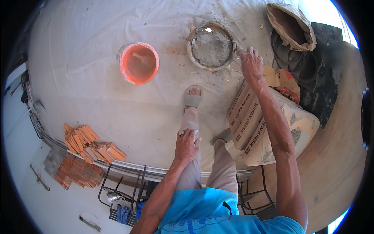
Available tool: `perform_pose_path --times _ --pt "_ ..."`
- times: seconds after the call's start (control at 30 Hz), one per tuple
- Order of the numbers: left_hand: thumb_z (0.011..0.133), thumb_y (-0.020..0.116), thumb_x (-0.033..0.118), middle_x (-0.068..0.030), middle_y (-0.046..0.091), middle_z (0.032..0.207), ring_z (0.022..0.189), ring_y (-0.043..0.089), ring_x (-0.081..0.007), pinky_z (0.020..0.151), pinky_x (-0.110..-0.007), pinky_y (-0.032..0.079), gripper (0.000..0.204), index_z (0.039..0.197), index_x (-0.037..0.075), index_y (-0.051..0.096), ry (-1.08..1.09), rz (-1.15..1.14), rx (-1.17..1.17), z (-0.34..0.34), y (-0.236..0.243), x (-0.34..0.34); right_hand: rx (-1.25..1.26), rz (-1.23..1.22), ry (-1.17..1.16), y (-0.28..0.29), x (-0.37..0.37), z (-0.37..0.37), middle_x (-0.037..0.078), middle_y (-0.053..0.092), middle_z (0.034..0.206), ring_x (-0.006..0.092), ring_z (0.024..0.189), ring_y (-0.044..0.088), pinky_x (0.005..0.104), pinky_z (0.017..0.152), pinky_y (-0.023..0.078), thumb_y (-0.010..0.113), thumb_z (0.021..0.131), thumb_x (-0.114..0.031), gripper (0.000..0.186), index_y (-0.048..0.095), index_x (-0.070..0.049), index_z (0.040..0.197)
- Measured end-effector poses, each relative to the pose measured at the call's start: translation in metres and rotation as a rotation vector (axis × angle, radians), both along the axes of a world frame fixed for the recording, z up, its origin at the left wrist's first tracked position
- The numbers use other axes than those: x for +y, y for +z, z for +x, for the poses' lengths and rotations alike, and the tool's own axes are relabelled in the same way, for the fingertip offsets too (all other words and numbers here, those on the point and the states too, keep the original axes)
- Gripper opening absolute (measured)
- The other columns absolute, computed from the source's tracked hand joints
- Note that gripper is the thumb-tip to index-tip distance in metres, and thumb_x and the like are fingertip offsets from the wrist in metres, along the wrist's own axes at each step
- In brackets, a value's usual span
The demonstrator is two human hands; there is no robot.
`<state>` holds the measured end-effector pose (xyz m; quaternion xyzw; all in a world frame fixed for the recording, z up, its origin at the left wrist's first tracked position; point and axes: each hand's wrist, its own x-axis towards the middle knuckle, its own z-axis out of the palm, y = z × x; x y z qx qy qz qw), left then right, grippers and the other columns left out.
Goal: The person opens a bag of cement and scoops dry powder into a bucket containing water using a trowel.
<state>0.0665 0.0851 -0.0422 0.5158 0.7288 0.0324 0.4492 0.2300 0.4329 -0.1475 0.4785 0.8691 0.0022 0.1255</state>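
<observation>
My right hand (pixel 252 61) is at the right rim of a round bucket (pixel 189 48) filled with wet grey cement mix (pixel 210 48). Its fingers curl around what looks like the handle end of a trowel (pixel 229 40), whose thin metal shank reaches over the mix; the blade is not visible. My left hand (pixel 187 145) lies on my left knee, holding nothing, fingers draped over the trouser leg. Left of the cement bucket stands an orange bucket (pixel 123 66) of murky water, with a pale object (pixel 143 57) in it that I cannot make out.
Stacked paper cement bags (pixel 249 113) stand beside my right leg. Beyond them are an open sack (pixel 290 25) and a dark sheet (pixel 321 89). A pale tarp (pixel 97 101) covers the floor. Orange tile strips (pixel 93 142) and a black metal rack (pixel 122 183) lie left.
</observation>
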Motion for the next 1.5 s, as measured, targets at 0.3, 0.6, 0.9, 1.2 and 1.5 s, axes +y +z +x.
perform_pose_path --times 0.3,0.6,0.9,1.2,1.5 --pt "0.088 0.074 0.02 -0.0149 0.064 0.109 0.105 0.06 -0.0372 0.099 -0.048 0.043 0.034 0.116 0.003 0.064 0.027 0.014 0.01 0.003 -0.004 -0.006 -0.164 -0.236 0.037 0.01 -0.019 0.009 0.01 0.066 0.105 0.0279 0.102 0.069 0.0416 0.078 0.06 0.061 0.093 -0.016 0.018 0.073 -0.013 0.107" --pt "0.088 0.074 0.019 -0.015 0.064 0.108 0.104 0.06 -0.0372 0.099 -0.049 0.043 0.035 0.117 0.003 0.064 0.04 0.007 -0.006 0.003 -0.005 -0.009 -0.143 -0.328 0.166 0.014 -0.032 -0.012 0.011 0.067 0.102 0.0267 0.1 0.071 0.0384 0.077 0.061 0.063 0.092 -0.014 0.018 0.074 -0.015 0.106" --pt "0.089 0.072 0.02 -0.0156 0.063 0.11 0.104 0.06 -0.0379 0.099 -0.05 0.043 0.033 0.117 0.003 0.064 0.033 -0.044 -0.002 0.0 -0.005 -0.009 0.048 -0.137 0.142 0.009 -0.02 -0.03 0.01 0.065 0.099 0.0253 0.095 0.07 0.0371 0.072 0.06 0.06 0.095 -0.014 0.019 0.072 -0.016 0.111" --pt "0.089 0.072 0.02 -0.0152 0.062 0.11 0.106 0.06 -0.038 0.098 -0.049 0.043 0.033 0.116 0.002 0.063 0.061 -0.012 -0.016 -0.002 -0.003 -0.008 0.091 -0.086 0.024 -0.015 0.003 -0.04 0.013 0.066 0.104 0.029 0.097 0.071 0.0393 0.074 0.06 0.06 0.094 -0.011 0.027 0.07 -0.017 0.118" --pt "0.088 0.073 0.023 -0.015 0.06 0.114 0.105 0.063 -0.035 0.102 -0.048 0.041 0.04 0.119 0.001 0.06 0.03 0.009 -0.018 -0.003 -0.005 -0.01 0.088 -0.159 -0.054 -0.022 -0.004 -0.039 0.018 0.065 0.106 0.0341 0.095 0.071 0.0461 0.08 0.058 0.057 0.089 -0.002 0.046 0.065 -0.021 0.13"
